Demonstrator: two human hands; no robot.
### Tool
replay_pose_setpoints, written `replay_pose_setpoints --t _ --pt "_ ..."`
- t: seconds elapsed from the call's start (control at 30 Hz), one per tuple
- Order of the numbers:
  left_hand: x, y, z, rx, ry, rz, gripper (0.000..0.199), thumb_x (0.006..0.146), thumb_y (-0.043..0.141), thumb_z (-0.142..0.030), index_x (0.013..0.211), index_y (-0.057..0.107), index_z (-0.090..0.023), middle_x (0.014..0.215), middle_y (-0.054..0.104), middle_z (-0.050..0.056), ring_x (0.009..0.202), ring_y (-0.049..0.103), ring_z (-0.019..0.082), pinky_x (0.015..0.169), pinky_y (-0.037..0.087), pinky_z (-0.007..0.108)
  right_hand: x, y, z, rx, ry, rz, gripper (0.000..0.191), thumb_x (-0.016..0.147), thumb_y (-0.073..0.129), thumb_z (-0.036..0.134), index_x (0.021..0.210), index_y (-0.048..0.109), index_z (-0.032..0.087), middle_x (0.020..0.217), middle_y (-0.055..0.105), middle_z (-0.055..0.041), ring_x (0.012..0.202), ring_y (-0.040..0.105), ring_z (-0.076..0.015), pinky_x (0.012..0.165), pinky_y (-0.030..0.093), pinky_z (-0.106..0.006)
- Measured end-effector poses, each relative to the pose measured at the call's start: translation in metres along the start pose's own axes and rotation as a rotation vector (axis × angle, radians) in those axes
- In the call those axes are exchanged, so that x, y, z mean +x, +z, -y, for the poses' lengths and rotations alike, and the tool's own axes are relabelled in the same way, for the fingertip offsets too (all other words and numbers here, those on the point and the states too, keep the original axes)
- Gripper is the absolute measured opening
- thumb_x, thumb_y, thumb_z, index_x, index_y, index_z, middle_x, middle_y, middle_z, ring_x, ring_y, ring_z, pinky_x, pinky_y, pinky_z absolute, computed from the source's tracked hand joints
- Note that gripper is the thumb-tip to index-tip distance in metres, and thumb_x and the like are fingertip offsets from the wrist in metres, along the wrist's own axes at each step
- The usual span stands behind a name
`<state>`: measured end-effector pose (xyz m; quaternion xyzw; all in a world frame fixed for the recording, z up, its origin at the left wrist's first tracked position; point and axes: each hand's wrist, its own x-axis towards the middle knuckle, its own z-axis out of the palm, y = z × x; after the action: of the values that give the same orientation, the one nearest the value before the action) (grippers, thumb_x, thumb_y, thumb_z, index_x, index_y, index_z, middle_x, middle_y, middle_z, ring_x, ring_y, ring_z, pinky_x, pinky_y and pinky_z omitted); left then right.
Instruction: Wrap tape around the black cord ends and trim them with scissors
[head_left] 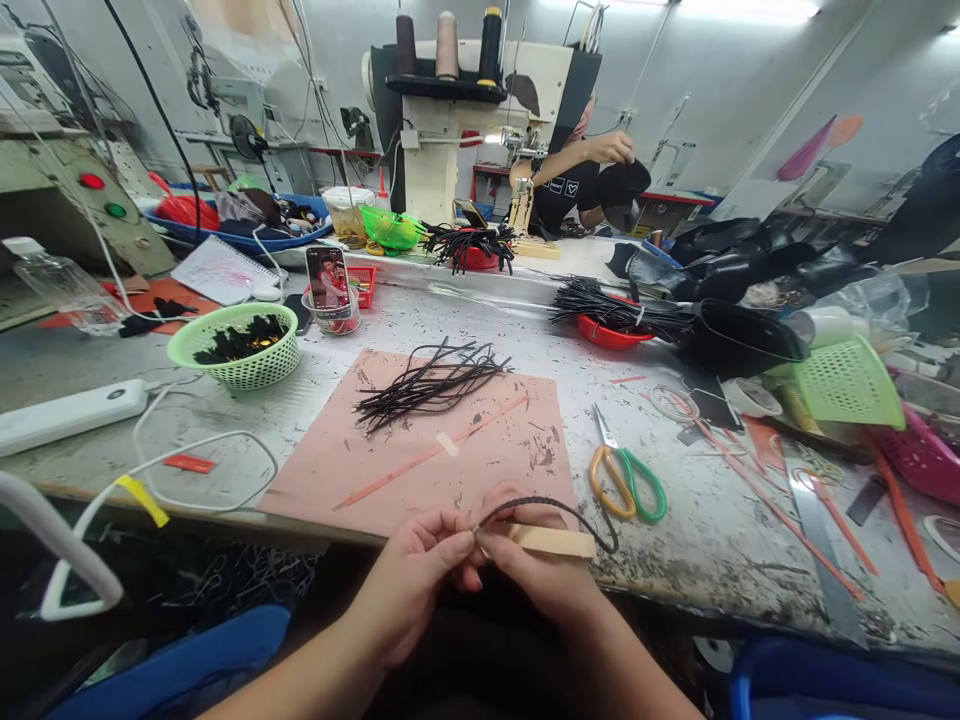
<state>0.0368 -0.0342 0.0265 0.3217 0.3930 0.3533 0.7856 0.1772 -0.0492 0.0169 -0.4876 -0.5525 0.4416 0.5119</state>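
My left hand [424, 570] pinches the end of a thin dark braided cord [551, 502] between thumb and finger. Close against it, my right hand [536, 575] grips the same cord near that end, along with a pale yellow strip [559, 541] that sticks out to the right. From my right hand the cord loops over to the right. Beyond both hands a pile of dark cords [431, 385] lies on a pink sheet [495, 470]. Scissors [626, 475] with one orange and one green handle rest to the right of the sheet.
A light green basket [259, 370] and a phone [328, 278] on a clear tub stand at the left. Bundled black cords [592, 300] lie over a red bowl [615, 335]. A metal ruler [825, 560] is at the right. Behind a sewing machine [435, 150], a person handles a black piece [624, 192].
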Motion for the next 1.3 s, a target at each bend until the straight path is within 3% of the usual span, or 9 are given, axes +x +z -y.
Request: replay_pose_setpoints --t 0.37,0.47,0.6,0.8,0.97,1.07,1.17,1.23,1.3 --pt "0.001 0.0 0.002 -0.087 -0.178 0.107 0.028 0.061 0.074 -0.037 0.06 0.059 -0.013 0.039 0.047 -0.004 0.03 0.032 0.002 0.036 0.018 0.017 0.007 -0.008 -0.001 0.07 -0.051 0.193 0.011 0.074 0.059 0.03 0.072 0.064 0.02 0.08 0.058 -0.0026 0.073 0.057 -0.0156 0.067 0.048 -0.028" --pt "0.0 -0.001 0.003 -0.027 -0.128 0.035 0.03 0.062 0.073 -0.04 0.058 0.058 -0.013 0.043 0.053 -0.001 0.033 0.04 0.004 0.038 0.025 0.017 0.007 -0.006 -0.003 0.094 -0.049 0.155 0.01 0.075 0.058 0.028 0.071 0.062 0.021 0.077 0.054 -0.0015 0.07 0.054 -0.014 0.063 0.047 -0.026" --pt "0.0 -0.004 0.004 0.096 0.019 -0.031 0.023 0.061 0.073 -0.037 0.064 0.064 -0.016 0.061 0.063 0.002 0.06 0.056 0.013 0.054 0.041 0.021 0.005 -0.002 -0.007 0.057 -0.018 0.073 0.006 0.074 0.059 0.022 0.068 0.06 0.02 0.074 0.051 0.0003 0.067 0.053 -0.0122 0.06 0.045 -0.024" --pt "0.002 -0.007 0.006 0.273 0.15 -0.087 0.021 0.067 0.066 -0.036 0.058 0.065 -0.017 0.054 0.056 -0.001 0.057 0.046 0.012 0.058 0.037 0.023 0.005 0.001 -0.006 -0.076 -0.049 0.084 0.008 0.075 0.054 0.017 0.069 0.059 0.02 0.072 0.053 0.0004 0.066 0.053 -0.012 0.058 0.043 -0.023" --pt "0.004 -0.007 0.006 0.309 0.105 -0.085 0.023 0.065 0.065 -0.036 0.055 0.061 -0.016 0.051 0.052 -0.001 0.053 0.043 0.012 0.055 0.034 0.023 0.006 -0.001 -0.002 -0.326 -0.202 0.191 0.011 0.077 0.049 0.012 0.074 0.057 0.02 0.074 0.055 -0.0014 0.068 0.055 -0.0126 0.06 0.046 -0.023" --pt "0.003 -0.009 0.004 0.286 0.046 -0.091 0.024 0.061 0.066 -0.037 0.052 0.059 -0.016 0.047 0.05 -0.002 0.05 0.042 0.011 0.052 0.033 0.023 0.013 -0.015 -0.01 -0.62 -0.367 0.241 0.016 0.076 0.045 0.009 0.075 0.059 0.018 0.074 0.058 -0.0043 0.07 0.056 -0.015 0.061 0.046 -0.025" --pt "0.003 -0.013 0.0 0.231 -0.059 -0.132 0.024 0.056 0.068 -0.035 0.052 0.056 -0.015 0.044 0.05 -0.002 0.046 0.042 0.009 0.047 0.03 0.021 0.023 -0.048 -0.024 -0.877 -0.413 0.113 0.024 0.073 0.04 0.007 0.074 0.061 0.018 0.073 0.061 -0.0054 0.071 0.057 -0.0167 0.065 0.047 -0.027" --pt "0.005 -0.016 -0.002 0.113 -0.181 -0.181 0.023 0.053 0.067 -0.033 0.053 0.052 -0.015 0.044 0.048 -0.004 0.042 0.039 0.007 0.042 0.025 0.019 0.028 -0.078 -0.031 -0.982 -0.255 0.028 0.027 0.074 0.039 0.01 0.079 0.064 0.019 0.082 0.063 -0.0066 0.079 0.059 -0.0183 0.074 0.046 -0.03" --pt "0.01 -0.02 -0.001 0.005 -0.261 -0.23 0.023 0.05 0.064 -0.032 0.053 0.048 -0.016 0.044 0.044 -0.006 0.038 0.033 0.004 0.038 0.02 0.017 0.031 -0.11 -0.034 -1.1 0.0 -0.024 0.032 0.071 0.042 0.014 0.093 0.065 0.018 0.091 0.064 -0.0079 0.086 0.059 -0.0213 0.076 0.046 -0.032"
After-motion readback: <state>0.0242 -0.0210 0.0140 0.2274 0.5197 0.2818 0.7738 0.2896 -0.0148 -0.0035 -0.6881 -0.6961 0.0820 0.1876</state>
